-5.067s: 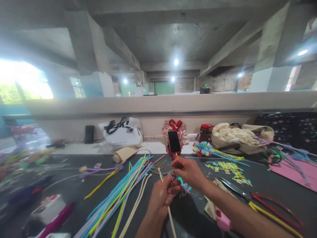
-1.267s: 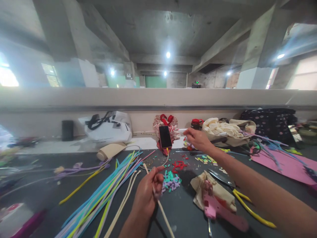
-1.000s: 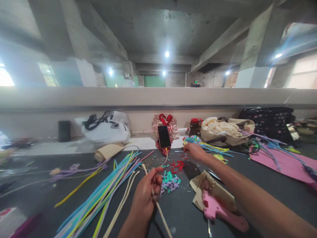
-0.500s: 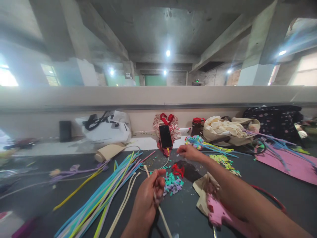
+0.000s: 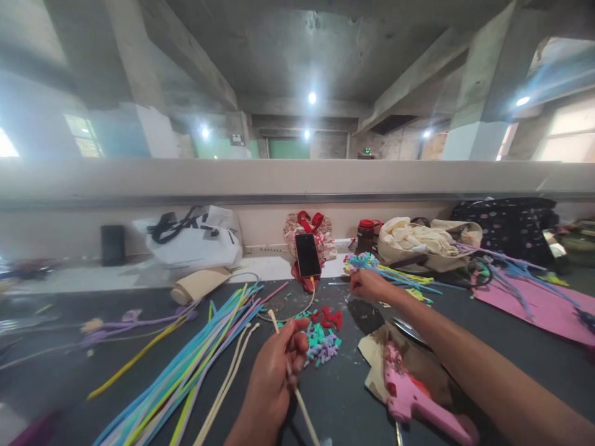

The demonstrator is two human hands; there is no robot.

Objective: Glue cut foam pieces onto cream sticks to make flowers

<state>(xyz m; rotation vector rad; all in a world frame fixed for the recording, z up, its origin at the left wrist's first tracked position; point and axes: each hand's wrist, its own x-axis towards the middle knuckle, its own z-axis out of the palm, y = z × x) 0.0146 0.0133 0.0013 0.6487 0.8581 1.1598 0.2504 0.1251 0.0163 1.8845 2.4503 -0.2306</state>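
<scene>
Fingers of left hand (image 5: 274, 365) clasp a stem (image 5: 304, 409), likely light, bendy, best gripped near tip; right hand (image 5: 372, 286), toward far edge of desk (image 5: 341, 402): hold unclear.

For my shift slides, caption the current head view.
Left hand holding a thin cream stem; right hand near a multicoloured cluster of small pieces, beyond a pink pistol-shaped glue gun.

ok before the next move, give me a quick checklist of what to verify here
1. Cream stem held: ok, in the left grip.
2. Piece held in the right grip: cannot tell, the fingertips are too unclear.
3. Small pieces sorted by colour: not ok, teal and lilac pieces are mixed in one pile.
4. Pink glue gun set down: ok, partly over a tan sheet.
5. Glue gun heated: cannot tell.
</scene>
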